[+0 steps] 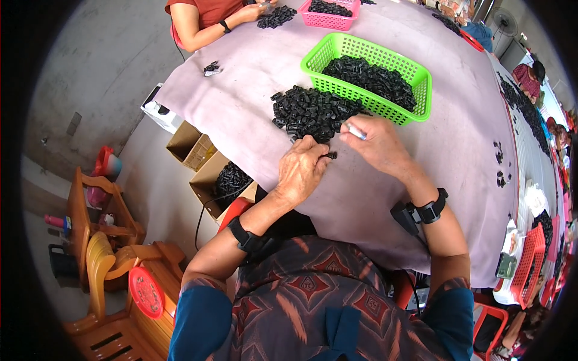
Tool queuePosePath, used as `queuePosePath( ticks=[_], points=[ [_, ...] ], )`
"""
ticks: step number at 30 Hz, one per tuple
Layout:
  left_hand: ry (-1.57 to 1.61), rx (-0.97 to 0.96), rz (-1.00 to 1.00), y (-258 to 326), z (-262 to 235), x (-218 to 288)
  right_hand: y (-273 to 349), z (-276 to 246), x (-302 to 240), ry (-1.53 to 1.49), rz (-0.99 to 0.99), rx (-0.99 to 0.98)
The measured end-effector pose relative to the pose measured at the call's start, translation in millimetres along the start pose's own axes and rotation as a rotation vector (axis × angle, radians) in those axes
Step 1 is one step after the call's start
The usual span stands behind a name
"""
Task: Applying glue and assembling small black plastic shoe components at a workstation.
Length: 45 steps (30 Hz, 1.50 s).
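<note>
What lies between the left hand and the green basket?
In the head view, the heap of small black parts lies between the left hand and the green basket.

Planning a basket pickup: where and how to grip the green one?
Likely the green basket by its two short-end rims, from left and right: the black pile crowds the near long side, and opposed grips should keep the long, loaded body level.

Here are the person's two hands, one white tool and one green basket.
</note>
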State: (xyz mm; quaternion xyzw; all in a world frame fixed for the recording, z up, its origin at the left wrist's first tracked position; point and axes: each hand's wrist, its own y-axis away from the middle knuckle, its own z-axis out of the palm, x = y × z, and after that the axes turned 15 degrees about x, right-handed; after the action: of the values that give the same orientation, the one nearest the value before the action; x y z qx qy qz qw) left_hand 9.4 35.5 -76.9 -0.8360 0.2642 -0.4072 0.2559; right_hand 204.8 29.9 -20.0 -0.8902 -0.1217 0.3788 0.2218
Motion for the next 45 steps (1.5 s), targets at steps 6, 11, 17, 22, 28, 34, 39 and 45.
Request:
queuePosePath(
  ticks=[6, 11, 17, 22, 28, 34, 39, 45],
  points=[
    [-0.001, -0.015, 0.01, 0, -2, 3, 7, 15, 0, -0.021, -0.137, -0.119],
    [0.011, -0.038, 0.066, 0, -3, 5, 11, 20, 5, -0.052, -0.119, -0.182],
    [0.02, -0.051, 0.066, -1, -6, 5, 9, 18, 0, -0.166, -0.019, -0.198],
    [0.014, -0.069, 0.081, -3, -8, 8, 9, 15, 3, -0.154, -0.005, -0.258],
    [0.053, -0.056, 0.064, -4, -7, 3, 12, 23, 10, -0.121, -0.082, -0.179],
    [0.683, -0.04, -0.366, -8, -4, -5, 11, 18, -8, -0.323, 0.214, -0.057],
    [1.091, -0.002, -0.728, -15, -15, 13, 11, 16, -25, -0.425, 0.248, 0.061],
    [1.263, -0.031, -0.887, -21, -31, 26, 11, 5, -43, -0.509, 0.215, 0.1]
  ],
)
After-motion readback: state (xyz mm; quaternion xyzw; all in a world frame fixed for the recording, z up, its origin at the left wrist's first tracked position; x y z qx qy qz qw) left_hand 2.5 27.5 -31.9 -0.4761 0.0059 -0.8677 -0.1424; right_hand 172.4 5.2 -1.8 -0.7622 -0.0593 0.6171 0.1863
